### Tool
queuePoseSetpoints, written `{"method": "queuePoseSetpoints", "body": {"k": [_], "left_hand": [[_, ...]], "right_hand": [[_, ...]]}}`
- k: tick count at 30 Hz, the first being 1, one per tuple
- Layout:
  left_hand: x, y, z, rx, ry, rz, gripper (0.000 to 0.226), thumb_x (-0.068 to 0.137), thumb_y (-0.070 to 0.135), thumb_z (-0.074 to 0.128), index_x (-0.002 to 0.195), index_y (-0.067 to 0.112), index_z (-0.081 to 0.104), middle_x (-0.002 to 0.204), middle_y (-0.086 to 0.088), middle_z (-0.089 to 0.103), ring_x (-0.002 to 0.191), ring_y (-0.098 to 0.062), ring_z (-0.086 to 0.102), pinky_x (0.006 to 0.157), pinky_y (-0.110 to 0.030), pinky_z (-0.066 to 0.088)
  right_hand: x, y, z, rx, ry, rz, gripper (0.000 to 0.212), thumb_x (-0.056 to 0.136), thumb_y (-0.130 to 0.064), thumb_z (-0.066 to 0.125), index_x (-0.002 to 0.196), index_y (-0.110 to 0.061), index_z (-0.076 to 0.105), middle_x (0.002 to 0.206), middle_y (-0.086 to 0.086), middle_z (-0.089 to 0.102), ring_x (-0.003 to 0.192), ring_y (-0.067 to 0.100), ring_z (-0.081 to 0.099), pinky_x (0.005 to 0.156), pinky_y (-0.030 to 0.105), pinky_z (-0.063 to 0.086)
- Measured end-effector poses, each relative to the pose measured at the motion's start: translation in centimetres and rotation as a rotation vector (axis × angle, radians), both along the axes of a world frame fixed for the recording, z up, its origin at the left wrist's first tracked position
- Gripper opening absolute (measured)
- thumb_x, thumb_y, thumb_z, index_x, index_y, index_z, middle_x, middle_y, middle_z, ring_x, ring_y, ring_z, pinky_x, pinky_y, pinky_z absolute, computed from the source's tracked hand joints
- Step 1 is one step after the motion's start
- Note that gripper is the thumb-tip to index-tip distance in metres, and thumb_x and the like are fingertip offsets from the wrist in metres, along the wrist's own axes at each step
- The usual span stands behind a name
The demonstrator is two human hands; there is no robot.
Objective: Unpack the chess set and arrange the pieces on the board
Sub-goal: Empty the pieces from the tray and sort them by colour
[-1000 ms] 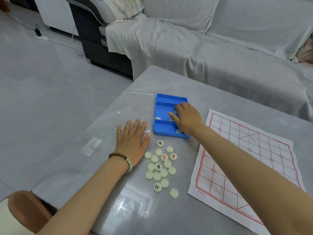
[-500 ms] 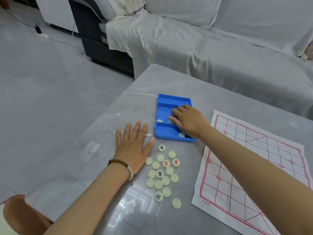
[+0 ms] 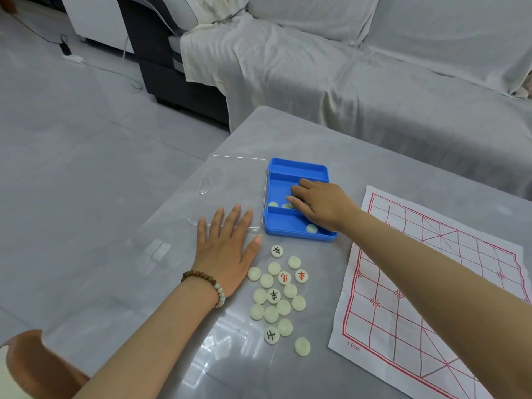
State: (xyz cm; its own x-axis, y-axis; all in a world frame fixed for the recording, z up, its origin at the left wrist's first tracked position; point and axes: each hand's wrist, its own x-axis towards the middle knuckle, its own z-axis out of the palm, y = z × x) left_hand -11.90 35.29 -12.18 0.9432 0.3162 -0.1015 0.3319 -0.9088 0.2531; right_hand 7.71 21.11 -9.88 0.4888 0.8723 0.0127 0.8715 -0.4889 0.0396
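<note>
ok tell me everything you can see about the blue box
The blue box is a shallow rectangular tray, plastic by its look, lying flat and open on the grey table. Ridges split it into three long compartments. Its clear lid lies swung open flat on its left. A few pale round pieces lie inside. The right hand reaches into the middle compartment; the paper board lies apart to its right.

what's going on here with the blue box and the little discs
A person is unpacking a chess set. Their right hand reaches into the blue tray, where a few round pieces remain. The left hand lies flat, fingertips on the clear lid. A pile of pieces sits on the table; none is on the paper board yet.
</note>
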Motion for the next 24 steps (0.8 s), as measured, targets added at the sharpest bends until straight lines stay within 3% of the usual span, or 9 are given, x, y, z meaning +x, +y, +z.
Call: {"method": "queuePoseSetpoints", "body": {"k": [3, 7, 16, 18, 21, 24], "left_hand": [[0.0, 0.0, -0.1, -0.005, -0.006, 0.001, 0.088, 0.062, 0.060, -0.026, 0.145, 0.033, -0.014, 0.155, 0.009, -0.017, 0.142, -0.018, -0.017, 0.112, -0.042, -0.014], [0.0, 0.0, -0.3, -0.012, -0.013, 0.002, 0.092, 0.060, 0.066, -0.029, 0.145, 0.034, -0.013, 0.154, 0.010, -0.017, 0.142, -0.017, -0.017, 0.112, -0.042, -0.015], [0.8, 1.1, 0.2, -0.097, -0.082, -0.017, 0.086, 0.068, 0.061, -0.019, 0.147, 0.033, -0.002, 0.156, 0.011, -0.007, 0.143, -0.013, -0.013, 0.114, -0.038, -0.013], [1.1, 1.3, 0.4, -0.117, -0.106, -0.002, 0.082, 0.073, 0.062, -0.014, 0.147, 0.031, 0.002, 0.156, 0.009, -0.003, 0.143, -0.013, -0.011, 0.115, -0.037, -0.011], [1.0, 1.2, 0.7, -0.126, -0.169, 0.017, 0.087, 0.070, 0.064, -0.014, 0.147, 0.032, 0.013, 0.156, 0.007, 0.000, 0.143, -0.013, -0.009, 0.115, -0.036, -0.010], [0.8, 1.4, 1.1, -0.202, -0.258, 0.052, 0.086, 0.072, 0.065, -0.009, 0.143, 0.031, 0.026, 0.156, 0.007, 0.009, 0.143, -0.011, -0.004, 0.114, -0.033, -0.009]], "right_hand": [[-0.2, 0.1, 0.1, 0.012, -0.004, 0.018, 0.039, 0.100, -0.043, 0.023, 0.095, -0.016, 0.051, 0.085, -0.002, 0.047, 0.071, 0.017, 0.050, 0.059, 0.027, 0.036], [-0.3, 0.1, 0.0, 0.056, 0.030, -0.015, 0.039, 0.099, -0.043, 0.027, 0.080, -0.016, 0.048, 0.073, -0.002, 0.048, 0.064, 0.016, 0.049, 0.058, 0.030, 0.040], [0.9, 0.6, -0.2, 0.152, 0.126, -0.144, 0.045, 0.097, -0.034, 0.038, 0.059, -0.012, 0.045, 0.050, 0.000, 0.038, 0.049, 0.014, 0.034, 0.053, 0.030, 0.030], [1.1, 0.9, -0.1, 0.281, 0.200, -0.223, 0.046, 0.097, -0.033, 0.041, 0.059, -0.010, 0.049, 0.050, 0.001, 0.039, 0.049, 0.015, 0.034, 0.053, 0.031, 0.031], [0.1, 1.4, 1.4, 0.581, 0.376, -0.321, 0.049, 0.097, -0.032, 0.043, 0.052, -0.016, 0.036, 0.048, -0.003, 0.031, 0.048, 0.013, 0.027, 0.053, 0.029, 0.029], [-3.5, 1.4, 3.0, 0.606, 0.428, -0.280, 0.049, 0.096, -0.034, 0.046, 0.050, -0.025, 0.034, 0.045, -0.007, 0.032, 0.047, 0.010, 0.031, 0.052, 0.025, 0.030]]}}
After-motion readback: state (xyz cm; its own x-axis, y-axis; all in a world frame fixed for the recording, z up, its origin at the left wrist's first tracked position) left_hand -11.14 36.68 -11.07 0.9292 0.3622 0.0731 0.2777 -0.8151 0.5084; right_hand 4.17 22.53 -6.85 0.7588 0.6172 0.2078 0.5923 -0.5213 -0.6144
